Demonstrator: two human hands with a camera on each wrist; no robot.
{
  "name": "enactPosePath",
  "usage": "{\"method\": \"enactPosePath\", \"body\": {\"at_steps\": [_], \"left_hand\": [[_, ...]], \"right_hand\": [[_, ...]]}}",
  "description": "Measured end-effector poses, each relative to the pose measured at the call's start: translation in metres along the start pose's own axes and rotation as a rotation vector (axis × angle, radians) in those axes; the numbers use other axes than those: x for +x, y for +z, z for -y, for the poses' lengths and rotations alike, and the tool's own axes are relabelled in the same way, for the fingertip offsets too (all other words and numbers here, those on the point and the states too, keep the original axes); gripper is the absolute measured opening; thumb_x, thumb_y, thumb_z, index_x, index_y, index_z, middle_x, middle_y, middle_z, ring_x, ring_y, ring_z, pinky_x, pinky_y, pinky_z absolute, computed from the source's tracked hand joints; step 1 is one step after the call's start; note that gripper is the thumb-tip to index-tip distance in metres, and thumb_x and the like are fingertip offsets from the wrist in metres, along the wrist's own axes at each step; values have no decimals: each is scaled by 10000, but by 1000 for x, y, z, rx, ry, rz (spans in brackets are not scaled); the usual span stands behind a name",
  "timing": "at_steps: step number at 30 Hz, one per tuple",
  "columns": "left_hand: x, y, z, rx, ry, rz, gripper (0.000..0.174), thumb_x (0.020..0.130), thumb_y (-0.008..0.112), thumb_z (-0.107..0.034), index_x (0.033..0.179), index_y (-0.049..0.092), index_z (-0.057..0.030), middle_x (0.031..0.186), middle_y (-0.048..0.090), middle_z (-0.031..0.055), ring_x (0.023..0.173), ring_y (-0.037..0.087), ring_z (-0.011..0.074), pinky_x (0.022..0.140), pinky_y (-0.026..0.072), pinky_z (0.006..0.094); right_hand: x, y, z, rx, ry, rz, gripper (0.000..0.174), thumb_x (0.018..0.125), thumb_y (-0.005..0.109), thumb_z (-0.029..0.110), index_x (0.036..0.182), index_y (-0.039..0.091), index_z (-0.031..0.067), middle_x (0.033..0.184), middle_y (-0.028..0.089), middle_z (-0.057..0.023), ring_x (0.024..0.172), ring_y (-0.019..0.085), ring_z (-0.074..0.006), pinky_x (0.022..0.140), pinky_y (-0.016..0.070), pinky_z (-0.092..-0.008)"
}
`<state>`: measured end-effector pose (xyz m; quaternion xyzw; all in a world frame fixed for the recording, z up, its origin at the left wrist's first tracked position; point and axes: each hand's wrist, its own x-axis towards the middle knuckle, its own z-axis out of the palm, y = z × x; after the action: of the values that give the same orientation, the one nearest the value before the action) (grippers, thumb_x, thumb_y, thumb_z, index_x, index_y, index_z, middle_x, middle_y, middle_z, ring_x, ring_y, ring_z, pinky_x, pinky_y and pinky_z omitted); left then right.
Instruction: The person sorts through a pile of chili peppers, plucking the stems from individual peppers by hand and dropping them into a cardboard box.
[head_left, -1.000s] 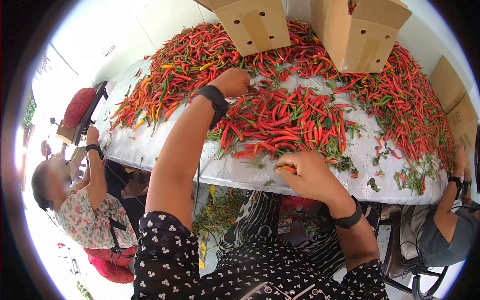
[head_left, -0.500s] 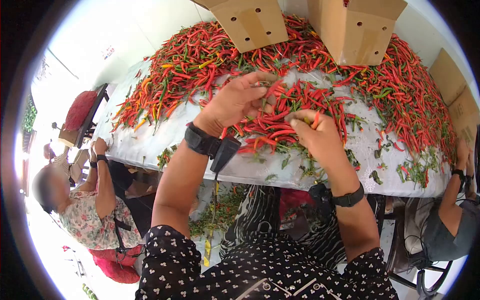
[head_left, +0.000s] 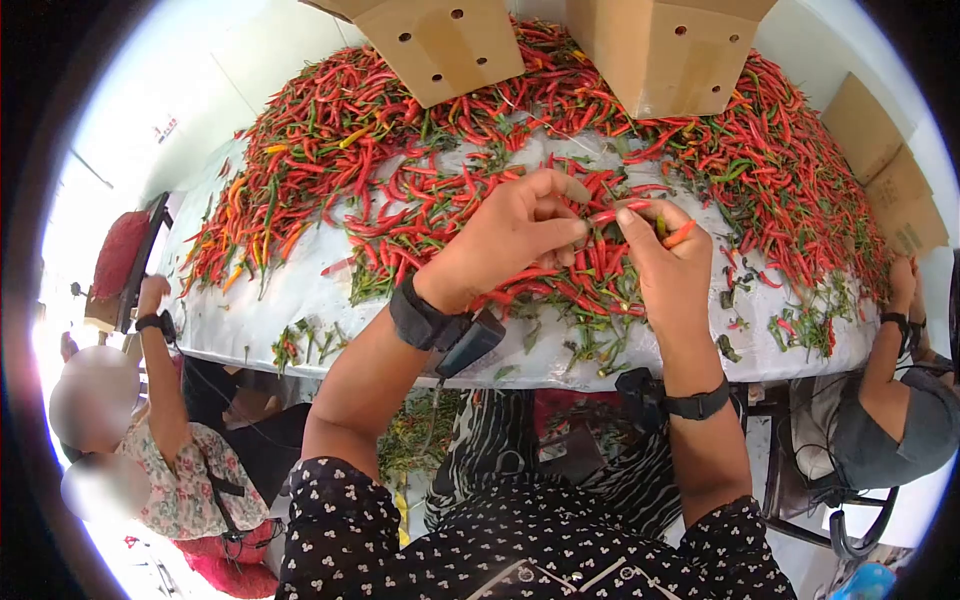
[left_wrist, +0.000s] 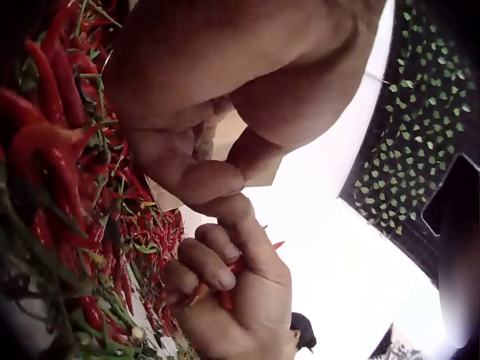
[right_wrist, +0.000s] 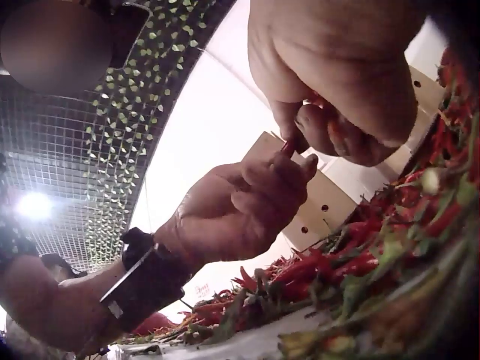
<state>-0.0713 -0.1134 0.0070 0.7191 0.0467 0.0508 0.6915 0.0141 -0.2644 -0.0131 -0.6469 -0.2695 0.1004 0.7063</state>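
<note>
Over the loose pile of red chillies (head_left: 395, 235), both hands meet at one red chilli (head_left: 618, 212). The right hand (head_left: 668, 262) pinches it between thumb and forefinger, and its other fingers curl round more chillies, one of them orange (head_left: 679, 234). The left hand (head_left: 510, 232) has its thumb and fingertips at the other end of that chilli. In the left wrist view the right hand (left_wrist: 232, 277) shows chillies held in its curled fingers. The right wrist view shows the left hand (right_wrist: 240, 206) with its fingertips at a dark red chilli tip (right_wrist: 288, 148).
Two cardboard boxes (head_left: 430, 50) (head_left: 672, 60) stand on the chillies at the back. Leafy scraps lie near the front edge of the white-covered table (head_left: 420, 350). One person (head_left: 190, 440) sits at the left, another (head_left: 895, 425) at the right. Flattened cardboard (head_left: 885, 165) leans at the right.
The left hand has come from the back of the pile to meet the right hand, which has risen from the table's front edge. The whole head view has shifted slightly.
</note>
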Motion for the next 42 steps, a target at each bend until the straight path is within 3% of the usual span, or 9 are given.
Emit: {"method": "enactPosePath", "body": {"at_steps": [9, 11, 20, 26, 30, 32, 33, 37, 42], "left_hand": [[-1, -3, 3, 62, -55, -39, 106, 838, 593, -81, 877, 579, 17, 661, 531, -1, 618, 471, 35, 522, 393, 201], [0, -6, 8, 268, 198, -71, 92, 831, 600, -73, 853, 580, 14, 657, 523, -17, 615, 442, 35, 531, 388, 219], [-8, -10, 4, 89, 100, 67, 65, 832, 585, -67, 836, 570, -3, 745, 528, -37, 675, 442, 17, 576, 365, 188], [-17, 0, -10, 179, 65, 217, 72, 803, 609, -46, 822, 566, 9, 710, 553, -10, 637, 468, 31, 546, 393, 216], [-15, 15, -7, 587, 153, 142, 96, 781, 615, -58, 822, 546, -4, 695, 533, 27, 616, 497, 93, 556, 400, 257], [-13, 22, -9, 978, 437, 261, 127, 741, 620, -78, 791, 526, -8, 718, 517, 93, 678, 536, 237, 609, 426, 337], [-15, 30, -11, 987, 399, 310, 151, 714, 607, -108, 770, 503, -14, 758, 497, 147, 759, 516, 338, 658, 421, 404], [-4, 38, 5, 1054, 327, 500, 139, 724, 586, -114, 782, 504, -17, 763, 508, 140, 763, 532, 328, 663, 424, 413], [21, 23, 7, 1274, 373, 152, 116, 723, 568, -105, 784, 515, -21, 800, 533, 156, 764, 544, 344, 677, 440, 424]], "right_hand": [[4, 8, 1, -74, -173, -10, 92, 816, 626, 72, 856, 616, -9, 630, 523, 54, 555, 412, -10, 479, 325, -179], [6, 8, 1, 85, -3, 23, 81, 824, 617, 85, 835, 605, 6, 630, 519, 45, 539, 408, -13, 466, 311, -186], [12, 1, -17, 938, 598, 218, 73, 861, 561, 151, 823, 525, 100, 621, 393, 54, 473, 360, -49, 431, 278, -196], [20, -27, -22, 1199, 523, 151, 142, 886, 518, 194, 808, 510, 75, 648, 400, 30, 517, 402, -78, 487, 340, -236], [18, -41, -17, 1241, 482, 21, 134, 875, 521, 183, 791, 513, 79, 708, 425, -4, 613, 445, -113, 532, 364, -240], [16, -47, -18, 1279, 479, 49, 127, 866, 524, 184, 796, 513, 78, 728, 444, -21, 654, 467, -131, 551, 381, -234], [14, -49, -17, 1282, 474, 52, 127, 866, 524, 184, 796, 513, 78, 728, 444, -21, 654, 467, -131, 551, 381, -234], [10, -56, -14, 1271, 489, 98, 135, 860, 525, 196, 815, 516, 69, 765, 475, -42, 697, 482, -153, 580, 406, -252], [8, -59, -18, 1357, 476, 153, 144, 869, 512, 204, 841, 526, 63, 806, 517, -50, 749, 520, -182, 642, 448, -305]]}}
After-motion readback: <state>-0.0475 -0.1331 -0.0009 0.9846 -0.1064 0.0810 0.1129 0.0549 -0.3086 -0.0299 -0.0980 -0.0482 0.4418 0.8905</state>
